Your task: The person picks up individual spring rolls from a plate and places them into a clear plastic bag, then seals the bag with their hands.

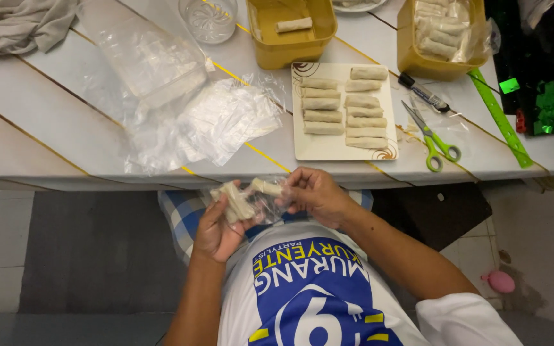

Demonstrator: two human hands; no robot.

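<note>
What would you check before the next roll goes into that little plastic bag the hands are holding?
1. Clear bag gripped by both hands: ok, left hand under it, right hand at its side.
2. Rolls already in the bag: ok, several show through the plastic.
3. Bag mouth open: cannot tell.
4. More rolls within reach: ok, two rows on the square plate.
5. Spare bags on the table: ok.
6. Scissors clear of the plate: ok, beside it.

Scissors (pixel 432 136) right of plate (pixel 309 148) (on table (pixel 46 122))

clear plastic bags (pixel 206 122) on table (crumpled), small bag (pixel 261 200) in hands
</note>
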